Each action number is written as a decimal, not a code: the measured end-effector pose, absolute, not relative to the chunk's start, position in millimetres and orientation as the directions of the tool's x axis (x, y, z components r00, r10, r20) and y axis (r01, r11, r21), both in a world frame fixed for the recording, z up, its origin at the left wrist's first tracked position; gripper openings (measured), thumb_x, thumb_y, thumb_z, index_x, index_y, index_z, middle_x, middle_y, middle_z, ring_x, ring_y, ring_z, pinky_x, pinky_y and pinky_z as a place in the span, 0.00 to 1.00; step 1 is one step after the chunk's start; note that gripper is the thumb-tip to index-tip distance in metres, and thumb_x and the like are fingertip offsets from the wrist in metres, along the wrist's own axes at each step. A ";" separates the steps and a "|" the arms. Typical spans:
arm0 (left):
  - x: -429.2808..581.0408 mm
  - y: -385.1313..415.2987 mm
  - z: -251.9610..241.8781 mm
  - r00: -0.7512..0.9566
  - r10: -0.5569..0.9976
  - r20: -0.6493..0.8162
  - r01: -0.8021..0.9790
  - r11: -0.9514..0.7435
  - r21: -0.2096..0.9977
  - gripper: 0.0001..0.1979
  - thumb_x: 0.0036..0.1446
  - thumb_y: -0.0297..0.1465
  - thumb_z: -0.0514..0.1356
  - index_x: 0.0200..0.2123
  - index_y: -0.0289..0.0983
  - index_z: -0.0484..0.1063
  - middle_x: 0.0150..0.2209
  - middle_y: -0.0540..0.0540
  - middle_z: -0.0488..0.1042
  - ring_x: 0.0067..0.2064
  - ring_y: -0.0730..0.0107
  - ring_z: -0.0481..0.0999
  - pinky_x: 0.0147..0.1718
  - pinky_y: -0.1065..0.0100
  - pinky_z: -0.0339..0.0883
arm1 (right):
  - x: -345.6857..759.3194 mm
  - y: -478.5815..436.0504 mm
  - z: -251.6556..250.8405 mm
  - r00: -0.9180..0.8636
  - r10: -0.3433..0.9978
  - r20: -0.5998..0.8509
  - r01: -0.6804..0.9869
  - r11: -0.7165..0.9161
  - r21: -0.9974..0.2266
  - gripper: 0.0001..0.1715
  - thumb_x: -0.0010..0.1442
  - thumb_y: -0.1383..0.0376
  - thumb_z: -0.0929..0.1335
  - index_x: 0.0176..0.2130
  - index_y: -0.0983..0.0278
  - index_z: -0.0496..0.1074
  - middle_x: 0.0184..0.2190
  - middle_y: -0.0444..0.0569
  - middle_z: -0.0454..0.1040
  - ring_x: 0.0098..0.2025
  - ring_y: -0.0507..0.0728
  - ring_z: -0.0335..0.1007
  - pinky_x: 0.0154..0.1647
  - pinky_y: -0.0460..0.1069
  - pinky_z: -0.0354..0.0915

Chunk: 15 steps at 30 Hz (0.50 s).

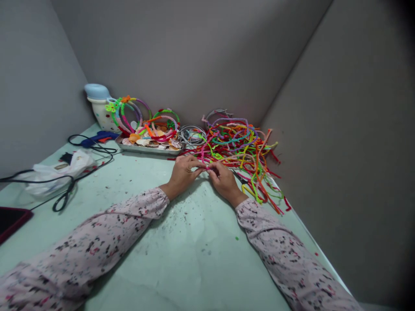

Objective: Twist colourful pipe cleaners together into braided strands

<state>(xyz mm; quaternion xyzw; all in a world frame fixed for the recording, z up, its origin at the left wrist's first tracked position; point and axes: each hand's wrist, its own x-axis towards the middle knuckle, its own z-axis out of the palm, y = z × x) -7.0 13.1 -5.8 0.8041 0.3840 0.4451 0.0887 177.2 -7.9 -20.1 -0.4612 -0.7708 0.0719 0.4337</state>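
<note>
My left hand (pixel 185 173) and my right hand (pixel 224 179) meet at mid-table, fingertips almost touching. Both pinch a bright pink pipe cleaner (pixel 203 154), part of which rises above the fingers toward the pile behind. The piece between the fingertips is small and mostly covered. Just beyond the hands lies a tangled heap of coloured pipe cleaners (pixel 233 138). Beside my right hand, scissors with yellow handles (pixel 248 190) lie partly under the heap's loose ends.
A metal tray (pixel 149 150) holds shells and fuzzy wrapped hoops. Behind it stands a white container with a blue lid (pixel 97 91). To the left are a plastic bag (pixel 55 175), a black cable (pixel 65 198) and a dark red-edged device (pixel 13 220). Grey walls (pixel 181 56) enclose the table.
</note>
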 end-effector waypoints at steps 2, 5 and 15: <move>-7.0 13.4 -5.8 0.310 0.694 0.649 0.544 -0.690 0.477 0.06 0.55 0.34 0.64 0.36 0.43 0.80 0.36 0.47 0.78 0.40 0.68 0.74 0.47 0.60 0.60 | 177.1 -7.8 -20.0 -0.198 0.772 0.604 0.654 0.563 -0.506 0.08 0.62 0.63 0.64 0.41 0.63 0.70 0.36 0.49 0.75 0.35 0.56 0.70 0.38 0.49 0.64; -6.8 13.9 -6.6 0.311 0.681 0.664 0.547 -0.699 0.461 0.06 0.55 0.34 0.64 0.37 0.43 0.80 0.36 0.47 0.78 0.40 0.68 0.74 0.46 0.61 0.60 | 177.1 -7.7 -20.2 -0.196 0.768 0.610 0.660 0.564 -0.497 0.08 0.62 0.63 0.64 0.41 0.63 0.70 0.35 0.48 0.74 0.34 0.55 0.70 0.37 0.49 0.64; -4.9 14.6 -8.4 0.341 0.692 0.637 0.589 -0.685 0.429 0.06 0.58 0.33 0.62 0.37 0.42 0.80 0.36 0.47 0.77 0.40 0.67 0.73 0.45 0.61 0.60 | 177.8 -7.6 -21.6 -0.205 0.770 0.605 0.662 0.564 -0.493 0.08 0.62 0.64 0.65 0.41 0.62 0.70 0.35 0.48 0.74 0.33 0.55 0.69 0.37 0.49 0.64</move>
